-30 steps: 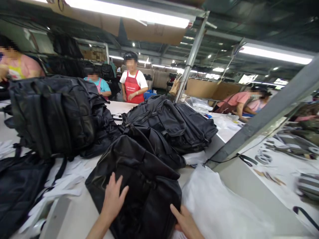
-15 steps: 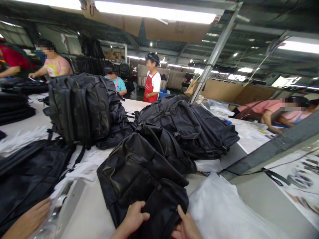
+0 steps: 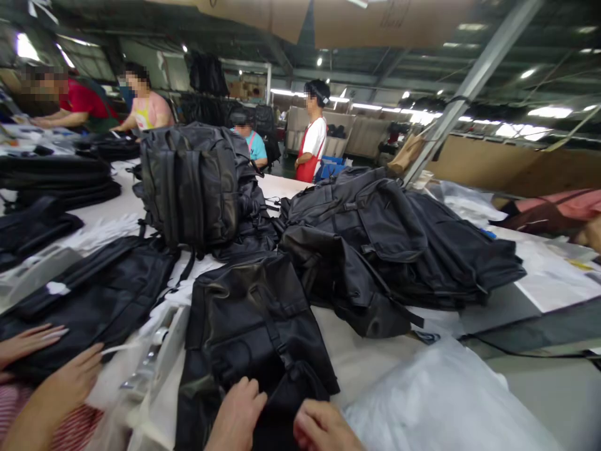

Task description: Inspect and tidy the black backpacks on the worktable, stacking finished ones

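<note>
A black backpack (image 3: pixel 253 313) with a strap and buckle down its front lies on the table right before me. My left hand (image 3: pixel 238 413) is closed on its near part, fingers curled over the dark fabric below the buckle. My right hand (image 3: pixel 323 427) is curled closed at the lower right of the same backpack, its fingertips partly hidden. The backpack's nearest end runs out of view between my wrists. A large white plastic bag (image 3: pixel 451 401) lies beside my right hand.
Piled black backpacks (image 3: pixel 357 219) lie behind, and another stands upright (image 3: pixel 188 181) at left. A co-worker's hand (image 3: pixel 75 382) holds a white strip near another black bag (image 3: pixel 103 300). A metal post (image 3: pixel 469 94) rises at right. Several people work farther back.
The near backpack now lies apart from the pile, its front flatter and its buckle strap showing. My hands have shifted slightly left. My view has turned left, bringing the co-worker's second hand into sight.
</note>
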`<state>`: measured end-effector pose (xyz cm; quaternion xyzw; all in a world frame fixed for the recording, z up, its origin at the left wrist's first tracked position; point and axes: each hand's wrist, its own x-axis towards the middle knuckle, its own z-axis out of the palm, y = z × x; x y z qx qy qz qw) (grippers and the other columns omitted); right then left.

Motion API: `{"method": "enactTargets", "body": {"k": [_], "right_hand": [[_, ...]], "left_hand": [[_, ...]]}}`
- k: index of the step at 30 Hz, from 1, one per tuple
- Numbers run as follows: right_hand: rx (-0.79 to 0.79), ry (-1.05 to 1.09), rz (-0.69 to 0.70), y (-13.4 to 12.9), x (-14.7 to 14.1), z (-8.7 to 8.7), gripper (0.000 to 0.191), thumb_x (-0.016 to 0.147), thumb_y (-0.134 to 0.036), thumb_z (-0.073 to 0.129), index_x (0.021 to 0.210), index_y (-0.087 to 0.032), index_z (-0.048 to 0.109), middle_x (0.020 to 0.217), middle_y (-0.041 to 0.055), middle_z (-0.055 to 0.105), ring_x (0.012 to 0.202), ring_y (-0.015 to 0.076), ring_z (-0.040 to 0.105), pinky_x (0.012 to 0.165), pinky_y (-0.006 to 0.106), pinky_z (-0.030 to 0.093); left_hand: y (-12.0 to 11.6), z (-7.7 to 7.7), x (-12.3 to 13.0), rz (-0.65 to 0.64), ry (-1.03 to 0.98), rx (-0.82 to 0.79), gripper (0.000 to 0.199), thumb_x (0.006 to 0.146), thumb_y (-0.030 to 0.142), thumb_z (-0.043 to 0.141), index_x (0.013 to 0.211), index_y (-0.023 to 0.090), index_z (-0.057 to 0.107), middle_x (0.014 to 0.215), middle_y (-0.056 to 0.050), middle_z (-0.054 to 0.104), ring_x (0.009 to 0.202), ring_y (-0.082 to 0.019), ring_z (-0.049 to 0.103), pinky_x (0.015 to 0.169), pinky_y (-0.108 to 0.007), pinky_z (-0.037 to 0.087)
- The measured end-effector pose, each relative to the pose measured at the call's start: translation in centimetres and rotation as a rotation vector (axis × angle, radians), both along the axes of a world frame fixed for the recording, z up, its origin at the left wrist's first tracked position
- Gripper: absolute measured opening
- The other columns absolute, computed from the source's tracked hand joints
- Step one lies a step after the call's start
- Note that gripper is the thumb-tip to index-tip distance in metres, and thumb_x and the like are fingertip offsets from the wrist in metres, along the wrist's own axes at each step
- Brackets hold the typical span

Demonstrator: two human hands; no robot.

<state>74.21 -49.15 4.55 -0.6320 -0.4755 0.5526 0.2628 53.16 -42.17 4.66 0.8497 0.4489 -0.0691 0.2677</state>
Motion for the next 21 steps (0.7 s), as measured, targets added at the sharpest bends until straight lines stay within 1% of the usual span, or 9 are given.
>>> {"method": "enactTargets", "body": {"k": [1, 3, 5, 8, 11, 13, 15, 18, 21], "right_hand": [[0.116, -0.078, 0.057, 1.1, -0.4, 1.1, 0.032, 0.089, -0.041, 0.044, 0.074, -0.022, 0.064, 0.070, -0.0006, 0.065, 0.068, 0.0152, 0.060, 0.064, 0.026, 0.047], [0.357, -0.220, 0.176, 3.6, -1.5, 2.9, 0.029, 0.093, -0.030, 0.037, 0.089, -0.021, 0.065, 0.084, 0.0012, 0.068, 0.080, 0.0148, 0.062, 0.076, 0.026, 0.047], [0.483, -0.314, 0.300, 5.9, -2.8, 3.6, 0.028, 0.093, -0.021, 0.036, 0.100, -0.020, 0.064, 0.097, 0.0030, 0.069, 0.092, 0.0144, 0.062, 0.087, 0.026, 0.045], [0.409, -0.566, 0.667, 8.7, -4.6, 2.3, 0.031, 0.091, -0.012, 0.039, 0.107, -0.020, 0.064, 0.106, 0.0047, 0.070, 0.100, 0.0146, 0.063, 0.090, 0.024, 0.046], [0.207, -0.799, 0.996, 10.3, -6.4, -0.4, 0.024, 0.080, -0.008, 0.054, 0.095, -0.018, 0.070, 0.099, 0.0099, 0.073, 0.096, 0.0231, 0.068, 0.082, 0.030, 0.052], [0.122, -0.861, 1.078, 10.9, -7.6, -2.2, 0.017, 0.069, -0.006, 0.065, 0.083, -0.015, 0.072, 0.089, 0.0139, 0.074, 0.089, 0.0294, 0.070, 0.074, 0.035, 0.055], [0.079, -0.910, 1.131, 11.0, -8.7, -3.7, 0.017, 0.065, -0.007, 0.070, 0.081, -0.014, 0.072, 0.088, 0.0151, 0.074, 0.087, 0.0309, 0.070, 0.071, 0.037, 0.056], [0.094, -0.969, 1.143, 10.4, -9.9, -5.0, 0.025, 0.071, -0.010, 0.068, 0.096, -0.013, 0.069, 0.093, 0.0163, 0.073, 0.091, 0.0294, 0.069, 0.073, 0.038, 0.055], [0.152, -1.030, 1.099, 9.2, -10.5, -5.5, 0.033, 0.078, -0.006, 0.058, 0.110, -0.007, 0.062, 0.099, 0.0217, 0.069, 0.097, 0.0295, 0.066, 0.079, 0.041, 0.053]], "left_hand": [[-0.5, -0.4, 0.1, 0.009, 0.014, -0.007, 0.052, 0.077, 0.000, 0.036, 0.117, 0.021, 0.062, 0.116, -0.011, 0.061, 0.110, -0.028, 0.051, 0.098, -0.042, 0.041], [-1.3, -0.9, 0.2, 0.027, 0.044, -0.043, 0.064, 0.074, -0.001, 0.037, 0.133, 0.018, 0.050, 0.125, -0.013, 0.056, 0.116, -0.030, 0.047, 0.102, -0.043, 0.039], [-2.0, -1.0, -0.1, 0.042, 0.067, -0.086, 0.068, 0.072, -0.001, 0.040, 0.137, 0.016, 0.045, 0.128, -0.014, 0.054, 0.117, -0.031, 0.046, 0.103, -0.044, 0.038], [-3.1, -1.1, -0.9, 0.058, 0.035, -0.106, 0.068, 0.073, 0.000, 0.040, 0.139, 0.016, 0.042, 0.128, -0.014, 0.054, 0.117, -0.028, 0.047, 0.105, -0.041, 0.037], [-3.9, -1.2, -1.4, 0.050, 0.000, -0.129, 0.064, 0.077, -0.001, 0.038, 0.139, 0.016, 0.042, 0.127, -0.013, 0.055, 0.119, -0.025, 0.048, 0.107, -0.038, 0.037], [-4.2, -1.4, -1.5, 0.053, 0.002, -0.158, 0.057, 0.080, 0.001, 0.038, 0.135, 0.016, 0.047, 0.123, -0.012, 0.058, 0.116, -0.024, 0.050, 0.104, -0.036, 0.039], [-4.4, -1.7, -1.5, 0.081, -0.008, -0.171, 0.048, 0.084, 0.005, 0.037, 0.127, 0.017, 0.054, 0.116, -0.011, 0.061, 0.110, -0.023, 0.054, 0.100, -0.036, 0.042], [-4.6, -2.4, -1.6, 0.118, -0.080, -0.185, 0.037, 0.090, 0.013, 0.036, 0.115, 0.021, 0.061, 0.107, -0.007, 0.063, 0.101, -0.021, 0.057, 0.093, -0.033, 0.045], [-4.6, -3.0, -1.6, 0.129, -0.141, -0.205, 0.032, 0.090, 0.017, 0.039, 0.111, 0.023, 0.062, 0.107, -0.004, 0.063, 0.102, -0.019, 0.057, 0.093, -0.031, 0.045]]}}
